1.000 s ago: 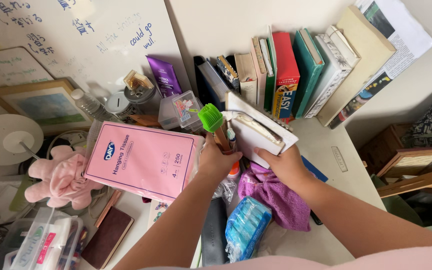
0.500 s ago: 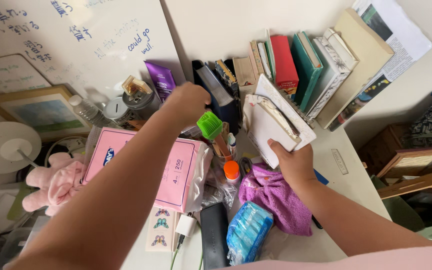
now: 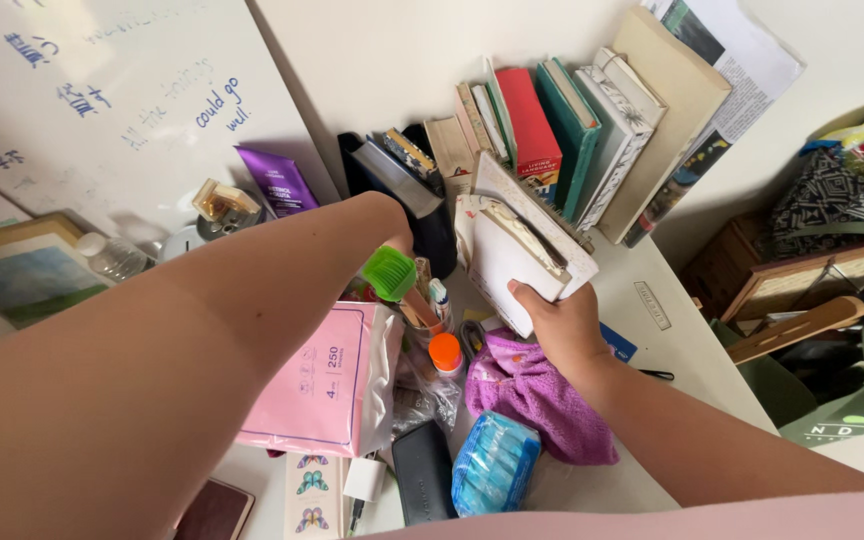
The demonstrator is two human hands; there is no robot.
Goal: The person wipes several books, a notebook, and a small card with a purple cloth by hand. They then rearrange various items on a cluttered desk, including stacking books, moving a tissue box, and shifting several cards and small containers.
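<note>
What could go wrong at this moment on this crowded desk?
1. The left forearm reaches over the green silicone brush standing in a cup; it might knock it over.
2. The right hand holds a stack of white notebooks by one corner only; they may slip onto the purple towel.

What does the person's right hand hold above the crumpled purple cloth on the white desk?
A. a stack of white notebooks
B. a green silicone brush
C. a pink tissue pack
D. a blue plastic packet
A: the right hand grips the lower corner of a stack of white notebooks, raised over the purple cloth in front of the row of standing books.
</note>
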